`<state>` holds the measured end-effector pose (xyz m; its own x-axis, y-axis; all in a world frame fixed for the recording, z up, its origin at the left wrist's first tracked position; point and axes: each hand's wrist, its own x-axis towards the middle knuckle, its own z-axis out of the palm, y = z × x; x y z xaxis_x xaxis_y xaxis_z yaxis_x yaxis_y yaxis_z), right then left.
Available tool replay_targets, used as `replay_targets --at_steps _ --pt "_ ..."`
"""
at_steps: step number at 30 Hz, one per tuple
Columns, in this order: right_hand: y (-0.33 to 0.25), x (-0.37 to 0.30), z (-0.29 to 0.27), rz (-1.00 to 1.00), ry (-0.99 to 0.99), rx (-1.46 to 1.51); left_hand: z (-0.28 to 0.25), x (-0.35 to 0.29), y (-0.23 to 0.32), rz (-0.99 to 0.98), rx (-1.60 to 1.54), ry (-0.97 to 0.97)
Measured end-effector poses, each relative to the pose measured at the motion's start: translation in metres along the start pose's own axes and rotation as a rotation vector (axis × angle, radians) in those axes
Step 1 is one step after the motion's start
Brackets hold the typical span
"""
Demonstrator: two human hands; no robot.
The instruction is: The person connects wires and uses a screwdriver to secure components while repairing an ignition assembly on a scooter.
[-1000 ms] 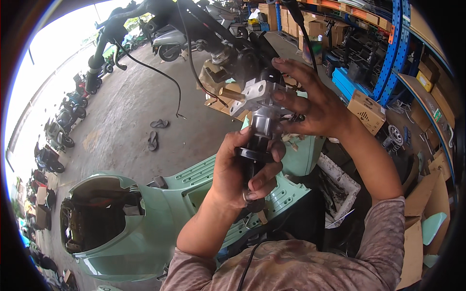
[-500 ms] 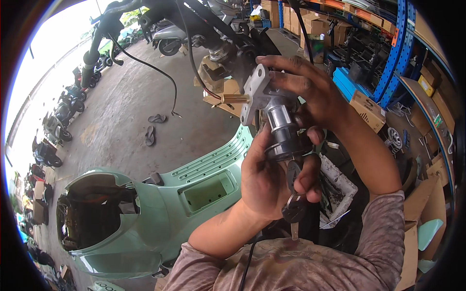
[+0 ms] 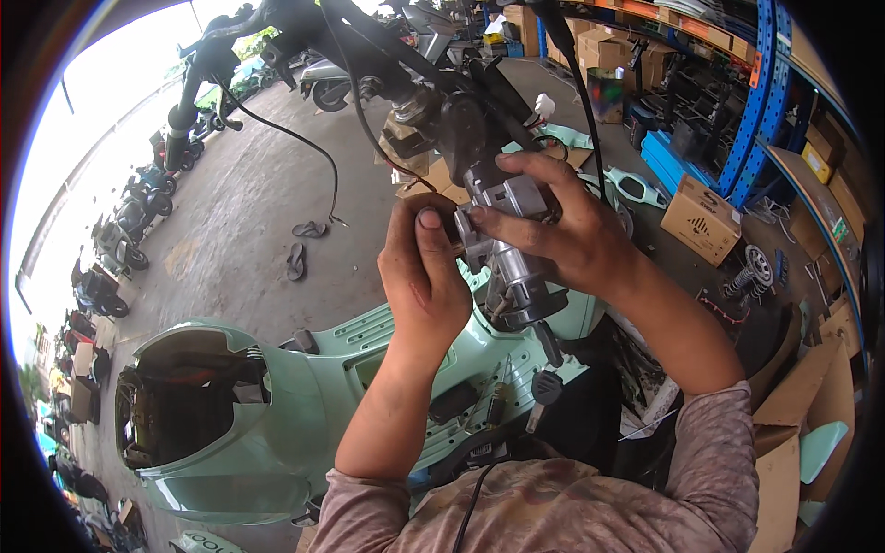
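Observation:
A grey metal ignition lock with a black lower end sits close under the scooter's dark steering column. My right hand grips the lock from the right, fingers across its upper part. On its left side, my left hand is closed in a pinch beside the mounting bracket, thumb against fingers; what lies between them is hidden. A key stands in the lock's lower end, and a second black-headed key dangles below. Just above the left fingers, a thin dark cable comes down.
Below lies a mint-green scooter body with a footboard, loose parts on it. Handlebars with a hanging cable rise at upper left. Sandals lie on the floor. Right are a cardboard box, a shock absorber and blue shelving.
My left hand has left the lock's lower end and moved up-left to the bracket, where a brass-coloured rod showed before. My right fingers have shifted on the lock, and the keys hang free.

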<state>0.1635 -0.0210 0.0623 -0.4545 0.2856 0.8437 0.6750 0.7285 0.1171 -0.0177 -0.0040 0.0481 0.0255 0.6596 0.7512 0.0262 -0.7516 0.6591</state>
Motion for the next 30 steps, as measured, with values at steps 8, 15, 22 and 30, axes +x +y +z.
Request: replay_targets --at_steps 8,15,22,30 --pt "-0.016 -0.012 0.016 0.16 0.048 -0.023 0.014 0.007 -0.027 0.042 -0.246 0.135" --pt "-0.028 -0.009 0.023 0.233 0.129 0.06 0.008 0.024 -0.036 -0.025 -0.269 0.078" --pt "-0.023 -0.021 0.038 0.281 0.275 0.38 0.001 0.044 -0.028 0.02 -0.172 -0.076" --pt "-0.029 -0.022 0.05 0.478 0.617 1.293 0.012 0.043 0.001 0.079 0.012 -0.167"
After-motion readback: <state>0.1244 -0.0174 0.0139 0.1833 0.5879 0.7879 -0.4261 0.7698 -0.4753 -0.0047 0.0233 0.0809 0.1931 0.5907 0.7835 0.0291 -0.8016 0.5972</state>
